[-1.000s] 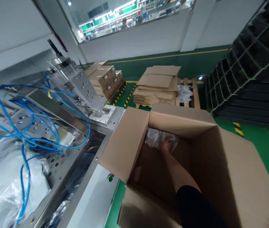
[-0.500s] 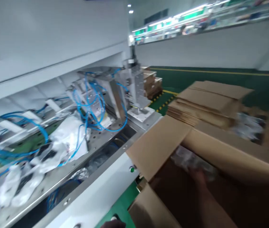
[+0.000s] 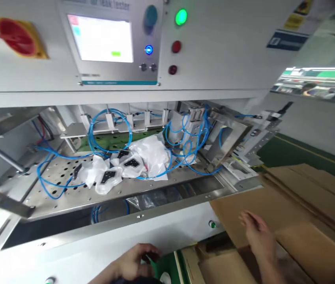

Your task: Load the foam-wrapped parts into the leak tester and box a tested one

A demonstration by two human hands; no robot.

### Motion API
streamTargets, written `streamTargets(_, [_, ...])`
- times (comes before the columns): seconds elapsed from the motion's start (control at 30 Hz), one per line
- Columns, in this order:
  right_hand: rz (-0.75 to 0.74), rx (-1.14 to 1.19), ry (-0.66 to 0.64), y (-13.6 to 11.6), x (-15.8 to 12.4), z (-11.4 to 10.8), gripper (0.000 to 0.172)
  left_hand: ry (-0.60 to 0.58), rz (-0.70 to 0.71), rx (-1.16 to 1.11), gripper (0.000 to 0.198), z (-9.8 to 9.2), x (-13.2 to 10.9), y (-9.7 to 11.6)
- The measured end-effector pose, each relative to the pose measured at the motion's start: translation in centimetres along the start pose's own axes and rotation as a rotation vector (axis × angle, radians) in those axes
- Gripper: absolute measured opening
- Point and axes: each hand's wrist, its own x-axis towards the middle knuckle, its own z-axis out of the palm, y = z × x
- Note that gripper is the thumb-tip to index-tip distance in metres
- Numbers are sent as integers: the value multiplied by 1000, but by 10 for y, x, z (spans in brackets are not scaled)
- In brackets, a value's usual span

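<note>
My left hand (image 3: 136, 262) hovers at the front edge of the machine, fingers loosely curved and apart, holding nothing visible. Above the open cardboard box (image 3: 315, 240) is my right hand (image 3: 257, 232), raised in front of a flap, with its fingers bent and nothing seen in them. On the perforated metal bed (image 3: 49, 203) of the machine lie several translucent white pouches (image 3: 106, 183) with black patches. A larger white plastic bag (image 3: 152, 154) rests beside them. The inside of the box is mostly hidden.
Blue air hoses (image 3: 111, 150) loop over the bed. A control panel with a lit screen (image 3: 102, 39) and a red rotary switch (image 3: 19, 37) stands above. Metal fixtures (image 3: 229, 138) occupy the bed's right end. Flattened cardboard (image 3: 318, 185) is stacked at right.
The view has swung left towards the machine's panel. My right hand has come up out of the box, away from the clear plastic inside. My left hand has come further into view.
</note>
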Motion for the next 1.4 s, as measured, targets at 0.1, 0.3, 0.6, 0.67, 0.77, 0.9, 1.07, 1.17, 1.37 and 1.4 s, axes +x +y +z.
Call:
streamTargets(0.1, [-200, 131, -380, -74, -59, 106, 63, 111, 81, 4, 50, -33, -34, -9])
streamTargets(0.3, [-837, -17, -600, -193, -136, 289, 40, 506, 65, -51, 44, -92, -86, -32])
streamTargets(0.6, [-612, -365, -605, -258, -124, 428, 75, 612, 123, -60, 42, -130, -110, -32])
streamTargets(0.67, [-565, -335, -596, -257, -120, 430, 72, 598, 153, -28, 39, -138, -105, -27])
streamTargets(0.77, [-543, -229, -572, -257, -120, 424, 66, 578, 167, 2, 37, -151, -91, -20])
streamTargets(0.9, [-533, -18, -501, -266, -124, 409, 54, 547, 196, 20, 38, -170, -68, -9])
streamTargets(1.07, [-382, 264, -430, -279, -132, 377, 53, 528, 269, -7, 46, -196, -43, 16])
streamTargets(1.17, [-216, 446, -609, -276, -156, 344, 54, 587, 367, -35, 53, -203, -29, 38])
streamTargets(1.37, [303, 1189, -1169, -242, -238, 289, 60, 559, 665, -10, 127, -177, -3, 79])
streamTargets(1.4, [292, 1209, -1171, -236, -247, 284, 60, 559, 684, 12, 132, -170, 0, 82])
